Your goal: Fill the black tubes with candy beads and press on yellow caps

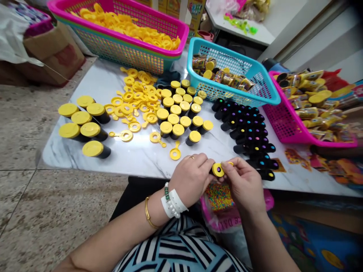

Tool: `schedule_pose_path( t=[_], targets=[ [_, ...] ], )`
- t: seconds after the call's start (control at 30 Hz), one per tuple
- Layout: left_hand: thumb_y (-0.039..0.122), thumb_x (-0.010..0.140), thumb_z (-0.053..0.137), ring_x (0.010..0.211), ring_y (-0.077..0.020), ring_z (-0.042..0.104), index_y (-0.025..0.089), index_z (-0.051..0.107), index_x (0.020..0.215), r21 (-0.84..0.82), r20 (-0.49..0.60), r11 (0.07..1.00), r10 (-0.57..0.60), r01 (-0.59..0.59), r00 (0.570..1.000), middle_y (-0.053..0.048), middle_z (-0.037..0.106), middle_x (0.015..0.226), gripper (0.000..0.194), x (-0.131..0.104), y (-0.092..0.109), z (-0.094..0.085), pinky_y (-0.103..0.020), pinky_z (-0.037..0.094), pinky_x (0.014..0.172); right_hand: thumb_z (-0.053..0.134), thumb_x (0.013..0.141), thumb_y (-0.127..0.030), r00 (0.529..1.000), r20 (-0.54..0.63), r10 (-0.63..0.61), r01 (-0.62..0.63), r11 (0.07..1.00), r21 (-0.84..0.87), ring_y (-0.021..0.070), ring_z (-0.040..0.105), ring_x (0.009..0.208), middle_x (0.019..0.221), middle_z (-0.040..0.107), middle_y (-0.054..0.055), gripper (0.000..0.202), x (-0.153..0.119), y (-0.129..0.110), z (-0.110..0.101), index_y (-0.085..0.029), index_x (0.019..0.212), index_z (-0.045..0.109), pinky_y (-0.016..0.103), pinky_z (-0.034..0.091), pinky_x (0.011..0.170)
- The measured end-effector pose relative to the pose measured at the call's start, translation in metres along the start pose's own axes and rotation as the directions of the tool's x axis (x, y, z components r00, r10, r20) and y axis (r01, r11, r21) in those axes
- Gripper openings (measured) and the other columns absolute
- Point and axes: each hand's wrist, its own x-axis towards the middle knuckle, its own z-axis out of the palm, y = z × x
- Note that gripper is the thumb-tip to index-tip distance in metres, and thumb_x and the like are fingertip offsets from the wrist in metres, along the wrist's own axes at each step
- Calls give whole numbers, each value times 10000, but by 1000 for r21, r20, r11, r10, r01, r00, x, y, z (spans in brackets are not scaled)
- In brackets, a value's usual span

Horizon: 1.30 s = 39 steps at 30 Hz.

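Observation:
In front of my body, my left hand [190, 177] is closed around a small black cylinder, mostly hidden by my fingers. A yellow plastic ring with a tab [216, 171] lies against the cylinder's end, and a purple dot shows through its hole. The thumb and fingers of my right hand [245, 185] pinch this ring near its tab. Loose yellow rings [136, 99] are heaped farther back on the marble-patterned table [136, 151]. Black cylinders with yellow tops [176, 110] stand beside them. To the right, rows of black cylinders with coloured dots [244, 122] lie close together.
A pink basket [181, 39] full of yellow rings stands at the back. A blue basket [266, 94] and a right-hand pink basket [279, 121] hold wrapped pieces. More yellow-topped cylinders [90, 129] stand left. Below my hands is a container of coloured beads [219, 196].

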Motion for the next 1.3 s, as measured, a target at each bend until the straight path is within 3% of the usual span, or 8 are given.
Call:
schedule_pose_path(
  t=[0.13, 0.3, 0.53, 0.8, 1.0, 1.07, 1.17, 1.3],
  targets=[
    [267, 903, 542, 842, -211, 559, 173, 604, 1037, -47, -4, 999, -9, 9, 1000, -53, 587, 912, 175, 0, 2, -3, -356, 472, 760, 733, 800, -377, 999, -26, -41, 40, 998, -39, 109, 565, 501, 616, 627, -28, 241, -2, -2, 4, -198, 761, 575, 222, 483, 506],
    [449, 899, 544, 848, -205, 572, 172, 525, 1279, -129, -125, 992, -10, -6, 992, -59, 595, 956, 470, -1, 4, -1, -357, 485, 751, 703, 829, -357, 982, -94, -166, 149, 974, -169, 103, 569, 562, 665, 620, -24, 209, -8, -3, 7, -193, 780, 584, 192, 484, 510],
    [429, 977, 429, 792, -212, 563, 150, 527, 1288, 173, -177, 984, 65, -34, 982, -56, 637, 853, 429, -8, 5, 12, -361, 408, 675, 691, 843, -312, 939, -152, -309, 254, 920, -299, 82, 535, 542, 677, 590, -38, 181, -11, 0, 13, -196, 778, 568, 173, 451, 490],
    [447, 966, 444, 749, -215, 555, 184, 556, 1214, 143, -147, 990, 35, -14, 989, -29, 641, 782, 379, -9, 3, 8, -353, 391, 678, 624, 875, -446, 984, 173, 33, -48, 995, 83, 101, 551, 564, 679, 629, 18, 299, 7, -5, -18, -155, 809, 645, 209, 444, 519],
    [392, 930, 531, 731, -200, 580, 204, 595, 1101, 31, -123, 1000, 10, -6, 992, -14, 670, 764, 263, -9, 2, 3, -323, 377, 684, 712, 805, -429, 824, 520, 224, -206, 974, -93, 53, 414, 380, 483, 526, -65, 320, 26, -24, -24, -179, 739, 523, 175, 297, 405],
    [396, 922, 535, 696, -197, 574, 211, 608, 1045, 39, -115, 999, -10, 14, 993, -7, 650, 711, 234, -7, 2, 3, -321, 361, 666, 673, 839, -423, 824, 519, 229, -136, 968, -210, 63, 462, 390, 506, 540, -75, 290, 26, -29, -18, -195, 791, 500, 176, 338, 420],
    [393, 918, 525, 646, -197, 555, 220, 619, 976, 94, -138, 994, -40, 53, 990, -1, 608, 640, 206, -4, 4, 6, -328, 339, 648, 606, 883, -428, 897, 412, 162, -27, 949, -313, 82, 528, 410, 543, 535, -95, 254, 18, -32, -8, -220, 857, 461, 179, 376, 417],
    [395, 914, 531, 623, -196, 541, 221, 624, 966, 113, -175, 992, -39, 60, 984, 7, 591, 607, 204, -3, 6, 6, -333, 324, 630, 575, 892, -443, 891, 424, 162, -80, 975, -206, 101, 565, 417, 539, 544, -100, 257, 12, -26, -5, -226, 887, 438, 202, 435, 440]
  ],
)
